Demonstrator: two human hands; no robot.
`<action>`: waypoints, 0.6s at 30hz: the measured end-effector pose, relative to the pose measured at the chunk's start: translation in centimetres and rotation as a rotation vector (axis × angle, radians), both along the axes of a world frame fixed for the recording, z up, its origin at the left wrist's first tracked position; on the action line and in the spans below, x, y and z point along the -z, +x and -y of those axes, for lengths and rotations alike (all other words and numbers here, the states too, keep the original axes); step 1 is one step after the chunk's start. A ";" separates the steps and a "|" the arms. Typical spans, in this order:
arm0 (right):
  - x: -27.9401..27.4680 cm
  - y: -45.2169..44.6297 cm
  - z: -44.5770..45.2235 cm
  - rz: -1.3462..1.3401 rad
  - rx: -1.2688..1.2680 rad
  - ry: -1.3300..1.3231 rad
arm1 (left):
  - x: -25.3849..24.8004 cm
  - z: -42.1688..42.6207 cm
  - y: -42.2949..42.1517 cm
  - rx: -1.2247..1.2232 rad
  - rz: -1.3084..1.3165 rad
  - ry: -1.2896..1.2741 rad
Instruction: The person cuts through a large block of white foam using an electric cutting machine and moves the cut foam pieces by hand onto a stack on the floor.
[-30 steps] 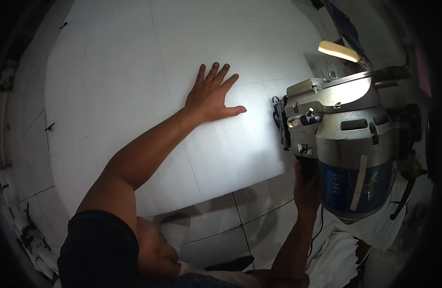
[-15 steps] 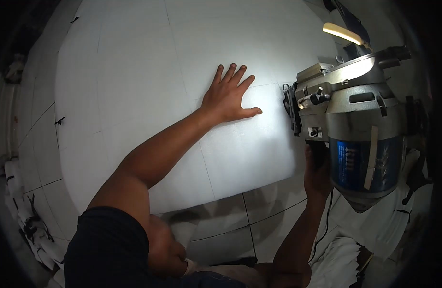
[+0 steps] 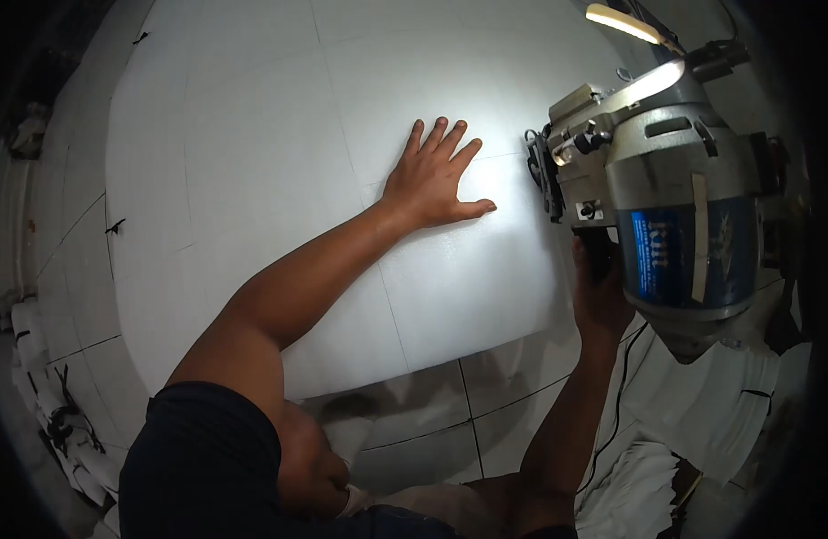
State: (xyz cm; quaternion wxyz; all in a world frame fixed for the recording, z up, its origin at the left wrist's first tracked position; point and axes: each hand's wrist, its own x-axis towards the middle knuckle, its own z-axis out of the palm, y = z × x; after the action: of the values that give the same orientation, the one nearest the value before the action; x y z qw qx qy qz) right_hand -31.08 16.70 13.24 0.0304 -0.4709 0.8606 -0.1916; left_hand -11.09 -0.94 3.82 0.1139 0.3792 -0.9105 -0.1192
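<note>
My left hand [image 3: 425, 184] lies flat with fingers spread on a broad, pale layer of white fabric [image 3: 252, 180]. Thin dark lines run across this fabric. To the right, my right hand [image 3: 602, 292] is wrapped round the dark handle of a fabric cutting machine [image 3: 674, 171]. The machine has a grey metal housing and a blue label on its motor. It stands at the fabric's right edge, where its lower parts and blade are hidden from view. A lit lamp [image 3: 625, 22] shines above it.
White tiled surface [image 3: 504, 377] shows past the fabric's near edge. A black cable [image 3: 619, 404] hangs below the machine. Folded white cloth [image 3: 638, 485] lies at the lower right, and tied white bundles [image 3: 63, 413] are along the left side.
The cutting machine and my right hand on its handle have moved away from me, up the view and slightly left. My left hand has stayed almost in place on the fabric.
</note>
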 end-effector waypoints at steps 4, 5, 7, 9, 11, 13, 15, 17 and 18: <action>-0.1 0.2 0.5 -0.034 0.023 0.061 | -0.1 -0.2 0.0 0.004 0.009 -0.026; -0.4 0.4 0.7 0.017 0.020 0.063 | -0.1 -0.3 0.1 0.006 0.009 -0.027; -0.5 0.3 1.0 0.065 0.017 0.065 | -0.2 -0.3 0.0 0.003 0.007 -0.035; -0.2 0.1 1.0 0.083 -0.039 -0.010 | -0.3 -0.7 -0.1 0.010 0.010 -0.035; -0.1 0.1 1.5 0.042 0.000 0.053 | -0.4 -0.5 0.1 0.004 0.011 -0.048; 0.2 0.2 1.9 0.006 0.041 0.121 | -0.2 -0.5 0.2 0.008 0.003 -0.048; 0.3 0.4 2.3 -0.055 0.104 0.197 | -0.1 -0.5 0.3 0.010 -0.002 -0.053; -0.4 0.8 2.4 0.034 0.147 0.237 | -0.1 -0.8 0.1 0.018 0.000 -0.058; -0.9 1.1 2.6 0.109 0.188 0.278 | -0.1 -0.8 0.2 0.020 -0.001 -0.039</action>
State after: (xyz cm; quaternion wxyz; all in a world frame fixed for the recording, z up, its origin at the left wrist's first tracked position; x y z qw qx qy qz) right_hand -29.97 14.05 14.18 0.1240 -0.3684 0.9161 -0.0980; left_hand -10.87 -0.19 3.96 0.1205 0.3675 -0.9164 -0.1029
